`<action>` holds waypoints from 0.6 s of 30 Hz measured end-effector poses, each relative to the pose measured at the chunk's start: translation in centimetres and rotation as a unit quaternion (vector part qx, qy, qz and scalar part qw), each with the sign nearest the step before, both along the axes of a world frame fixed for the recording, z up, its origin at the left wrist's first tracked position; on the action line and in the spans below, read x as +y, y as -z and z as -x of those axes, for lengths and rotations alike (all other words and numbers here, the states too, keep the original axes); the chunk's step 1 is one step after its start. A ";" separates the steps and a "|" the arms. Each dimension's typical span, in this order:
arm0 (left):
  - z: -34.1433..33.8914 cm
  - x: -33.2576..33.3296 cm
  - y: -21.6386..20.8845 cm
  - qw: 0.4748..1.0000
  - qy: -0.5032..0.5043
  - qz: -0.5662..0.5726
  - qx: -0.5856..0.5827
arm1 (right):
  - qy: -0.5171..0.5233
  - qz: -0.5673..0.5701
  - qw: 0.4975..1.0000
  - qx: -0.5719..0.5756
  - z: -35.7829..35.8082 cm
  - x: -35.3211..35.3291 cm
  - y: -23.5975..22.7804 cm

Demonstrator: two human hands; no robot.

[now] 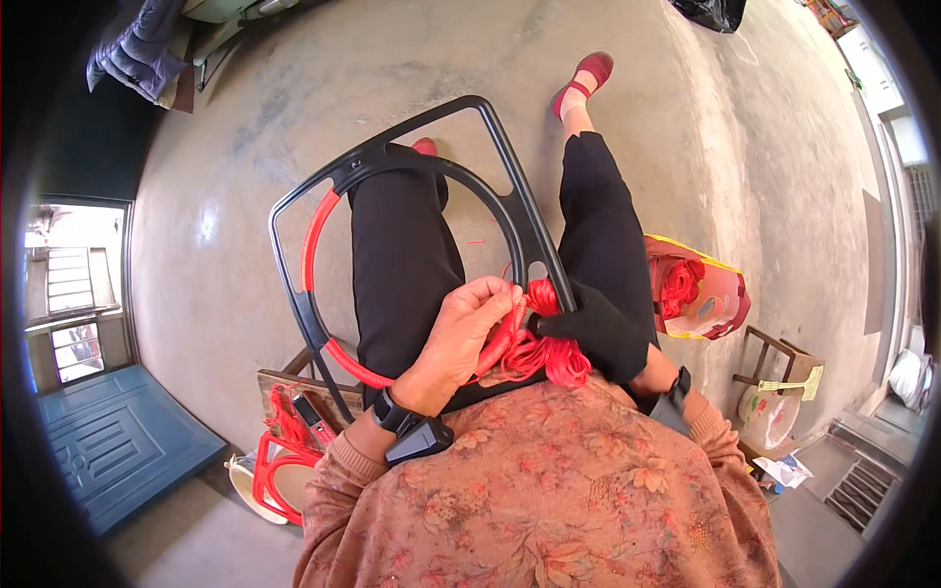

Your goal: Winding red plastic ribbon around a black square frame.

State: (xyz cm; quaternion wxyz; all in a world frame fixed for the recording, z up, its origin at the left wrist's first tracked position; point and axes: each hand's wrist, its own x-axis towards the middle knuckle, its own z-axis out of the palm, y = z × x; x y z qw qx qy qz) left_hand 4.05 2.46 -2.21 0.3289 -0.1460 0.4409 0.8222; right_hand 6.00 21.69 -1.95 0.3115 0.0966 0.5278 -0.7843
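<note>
Across my lap rests a black metal frame [365,157] with a round inner ring, tilted over my legs. Red cord wrapping [316,240] covers parts of the ring at its left and near side. My left hand [469,328], bare, is closed with thumb and forefinger pinching the wrapped red cord at the ring's near right. My right hand [593,328], in a black glove, is curled beside the frame's right bar, closed on a loose bundle of red cord [554,361]. Its fingertips are partly hidden by the cord and frame.
A red and yellow bag [720,304] holding red cord stands on the floor at right. Beside it is a small stool [769,416] with a yellow-green fly swatter [792,383]. At left are red cord [284,421], a dark handheld device [312,416] and a red frame [270,480].
</note>
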 end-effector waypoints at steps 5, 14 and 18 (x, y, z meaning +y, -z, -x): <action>0.5 -0.2 -0.8 0.998 0.062 0.025 0.000 | 0.254 0.165 0.948 -0.092 -0.9 3.6 2.0; 0.6 -0.3 -1.1 0.998 0.062 0.003 -0.028 | 0.330 0.272 0.904 -0.025 -4.1 18.6 6.7; 0.6 -0.1 -1.2 0.999 0.028 -0.019 -0.037 | 0.345 0.051 0.937 -0.011 -4.6 20.1 6.6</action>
